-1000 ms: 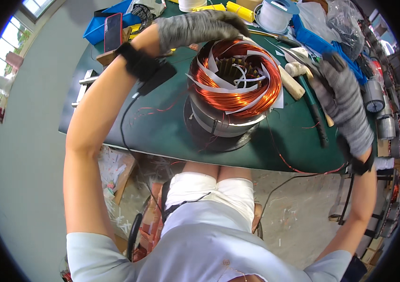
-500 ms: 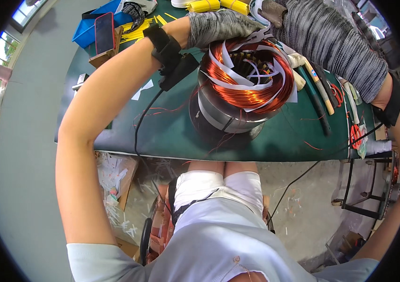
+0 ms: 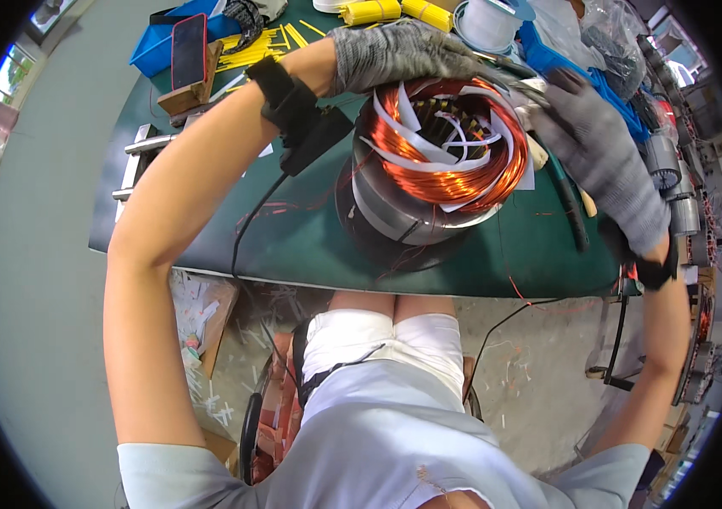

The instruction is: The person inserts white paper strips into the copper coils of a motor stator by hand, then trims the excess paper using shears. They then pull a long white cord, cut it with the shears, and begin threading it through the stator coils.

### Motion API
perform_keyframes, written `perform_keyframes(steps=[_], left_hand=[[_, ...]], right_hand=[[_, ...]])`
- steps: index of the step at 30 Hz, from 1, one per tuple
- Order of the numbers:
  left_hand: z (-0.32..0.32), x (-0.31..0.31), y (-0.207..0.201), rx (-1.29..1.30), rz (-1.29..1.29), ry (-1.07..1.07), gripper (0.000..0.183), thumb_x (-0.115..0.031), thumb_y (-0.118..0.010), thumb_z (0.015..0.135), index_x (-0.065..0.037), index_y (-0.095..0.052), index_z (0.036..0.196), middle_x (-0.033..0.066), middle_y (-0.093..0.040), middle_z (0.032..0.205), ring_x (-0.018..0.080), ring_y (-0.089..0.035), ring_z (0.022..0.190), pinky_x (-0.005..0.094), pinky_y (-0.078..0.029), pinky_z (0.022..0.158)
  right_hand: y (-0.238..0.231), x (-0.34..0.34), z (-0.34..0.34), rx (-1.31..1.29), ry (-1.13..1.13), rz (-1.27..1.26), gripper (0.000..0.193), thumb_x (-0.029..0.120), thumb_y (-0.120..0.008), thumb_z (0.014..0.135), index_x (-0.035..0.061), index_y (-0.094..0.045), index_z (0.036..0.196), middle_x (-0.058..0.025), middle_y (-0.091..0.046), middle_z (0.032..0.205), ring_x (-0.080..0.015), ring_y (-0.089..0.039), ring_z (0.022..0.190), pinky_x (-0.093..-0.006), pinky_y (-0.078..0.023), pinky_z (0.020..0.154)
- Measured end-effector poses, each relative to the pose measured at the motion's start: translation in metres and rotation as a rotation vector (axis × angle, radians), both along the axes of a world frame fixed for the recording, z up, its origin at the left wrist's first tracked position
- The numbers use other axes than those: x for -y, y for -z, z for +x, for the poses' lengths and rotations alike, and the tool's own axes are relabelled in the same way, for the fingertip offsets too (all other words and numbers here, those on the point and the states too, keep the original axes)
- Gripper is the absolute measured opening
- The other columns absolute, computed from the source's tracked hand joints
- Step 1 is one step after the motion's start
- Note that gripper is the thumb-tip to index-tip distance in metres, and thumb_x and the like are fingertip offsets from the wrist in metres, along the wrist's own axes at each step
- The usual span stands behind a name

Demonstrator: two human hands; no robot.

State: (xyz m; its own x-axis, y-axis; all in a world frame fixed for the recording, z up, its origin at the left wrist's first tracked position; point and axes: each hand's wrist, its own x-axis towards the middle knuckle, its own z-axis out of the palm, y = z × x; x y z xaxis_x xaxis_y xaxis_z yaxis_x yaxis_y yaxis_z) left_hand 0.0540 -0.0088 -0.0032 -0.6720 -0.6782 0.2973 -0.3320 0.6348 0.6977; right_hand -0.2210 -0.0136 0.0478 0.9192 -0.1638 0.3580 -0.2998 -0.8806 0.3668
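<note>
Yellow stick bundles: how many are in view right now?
2, side by side near the top edge, beyond the left hand: a left bundle and a right bundle. Others may be hidden behind that hand.

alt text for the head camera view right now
A copper-wound metal cylinder stands on a green table, a person's gloved left hand at its far rim and gloved right hand, blurred, to its right; yellow bundles lie beyond.

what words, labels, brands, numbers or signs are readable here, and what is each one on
None can be read.
Phone: no writing legible on its dark screen.
White spool: no lettering legible.
Copper coil and the metal drum under it: no lettering legible.
Metal cylinders at the right: too small to read any marking.
</note>
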Motion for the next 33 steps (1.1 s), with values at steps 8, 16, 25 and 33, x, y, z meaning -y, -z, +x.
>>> perform_keyframes(steps=[8,16,25,33], left_hand=[[-0.014,0.010,-0.010,0.044,0.236,0.010,0.032,-0.017,-0.042,0.093,-0.004,-0.050,0.122,0.0087,-0.051,0.121,0.0159,-0.049,0.109,0.0257,-0.037,0.097],[-0.028,-0.008,-0.029,0.234,0.178,-0.071,0.040,-0.028,-0.041,0.095,-0.006,-0.044,0.127,0.0065,-0.052,0.121,0.0131,-0.047,0.111,0.0275,-0.036,0.100],[-0.021,-0.012,-0.012,0.023,-0.015,-0.043,0.035,-0.025,-0.045,0.092,-0.004,-0.052,0.120,0.0089,-0.055,0.117,0.0167,-0.052,0.108,0.0281,-0.039,0.096],[-0.030,-0.014,-0.001,-0.038,-0.089,-0.095,0.031,-0.025,-0.048,0.089,-0.005,-0.057,0.112,0.0107,-0.059,0.110,0.0222,-0.055,0.103,0.0331,-0.042,0.091]], right_hand=[[0.057,-0.016,-0.083,0.375,0.434,1.038,0.035,0.019,-0.067,0.078,-0.0009,-0.055,0.105,-0.0147,-0.056,0.102,-0.0252,-0.057,0.092,-0.0320,-0.046,0.081],[0.073,-0.023,-0.070,0.356,0.214,0.634,0.023,0.014,-0.058,0.082,-0.0007,-0.059,0.100,-0.0204,-0.057,0.101,-0.0374,-0.054,0.094,-0.0416,-0.044,0.084],[0.101,-0.059,-0.023,0.522,0.358,0.463,0.024,0.015,-0.059,0.080,-0.0048,-0.056,0.093,-0.0292,-0.057,0.097,-0.0418,-0.056,0.088,-0.0438,-0.046,0.078],[0.105,-0.068,-0.026,0.439,0.322,0.635,0.026,0.010,-0.053,0.081,-0.0054,-0.055,0.101,-0.0255,-0.055,0.097,-0.0418,-0.055,0.091,-0.0442,-0.040,0.090]])
